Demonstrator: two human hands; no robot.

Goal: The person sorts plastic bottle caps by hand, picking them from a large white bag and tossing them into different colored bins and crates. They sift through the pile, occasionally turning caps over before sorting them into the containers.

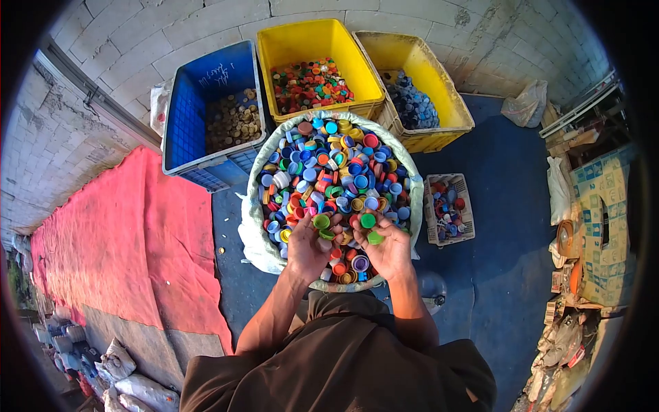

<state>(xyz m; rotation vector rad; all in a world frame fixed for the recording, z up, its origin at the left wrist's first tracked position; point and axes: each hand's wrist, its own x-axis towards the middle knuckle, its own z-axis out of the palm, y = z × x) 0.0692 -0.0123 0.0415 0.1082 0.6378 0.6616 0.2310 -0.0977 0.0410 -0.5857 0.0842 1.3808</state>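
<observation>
A big white woven sack full of mixed plastic bottle caps stands right in front of me. Over its near side, my left hand holds yellow-green bottle caps in curled fingers, palm up. Close beside it, my right hand has green bottle caps at its fingers, also palm up. The caps in the sack are blue, red, yellow, white and other colours. Just below the hands lies a purple cap among red ones.
Behind the sack stand a blue crate with pale caps, a yellow crate with red, orange and green caps, and another yellow crate with blue caps. A small white basket sits right. Pink cloth covers the left floor.
</observation>
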